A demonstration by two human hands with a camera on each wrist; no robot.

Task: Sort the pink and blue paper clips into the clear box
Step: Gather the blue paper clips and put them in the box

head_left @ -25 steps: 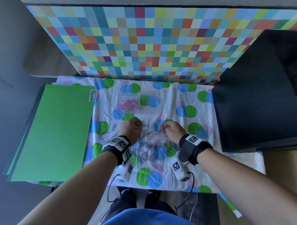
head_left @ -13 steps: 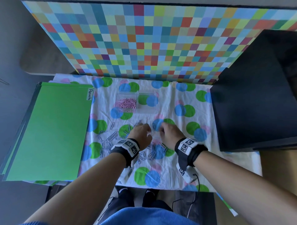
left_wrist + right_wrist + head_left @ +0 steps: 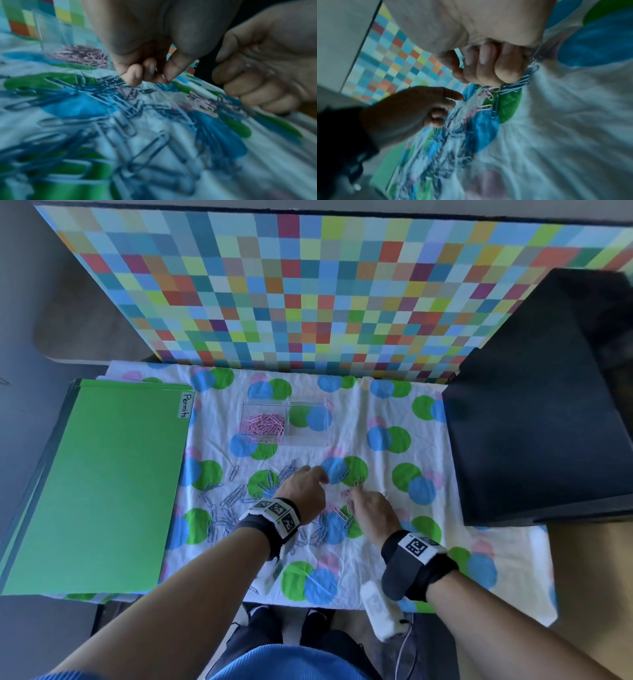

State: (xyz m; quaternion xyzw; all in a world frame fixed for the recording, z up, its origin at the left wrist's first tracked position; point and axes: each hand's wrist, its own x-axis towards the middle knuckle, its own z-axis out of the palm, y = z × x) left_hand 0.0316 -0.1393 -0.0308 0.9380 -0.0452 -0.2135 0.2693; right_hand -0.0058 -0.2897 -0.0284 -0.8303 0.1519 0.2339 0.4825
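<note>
The clear box (image 3: 310, 436) stands at mid-cloth, with pink clips (image 3: 263, 424) heaped in its left compartment; the right one shows only cloth. Loose blue clips (image 3: 226, 508) lie spread across the cloth to the left and beneath my wrists, and a few pink clips (image 3: 346, 493) lie between my hands. My left hand (image 3: 305, 487) has its fingers curled down on the cloth, and thumb and fingertips (image 3: 133, 77) pinch what looks like a small pink clip. My right hand (image 3: 370, 508) is curled into a fist (image 3: 488, 70); clips (image 3: 518, 82) stick out beside its little finger.
A green folder (image 3: 102, 484) labelled "Permits" covers the left of the table. A black box (image 3: 541, 419) stands on the right. A checkered board (image 3: 308, 289) rises behind the spotted cloth (image 3: 376, 570). The near table edge lies just behind my wrists.
Both fists came together over the clip pile. The left hand then reached a little farther forward, fingertips down on the cloth, while the right stayed beside it.
</note>
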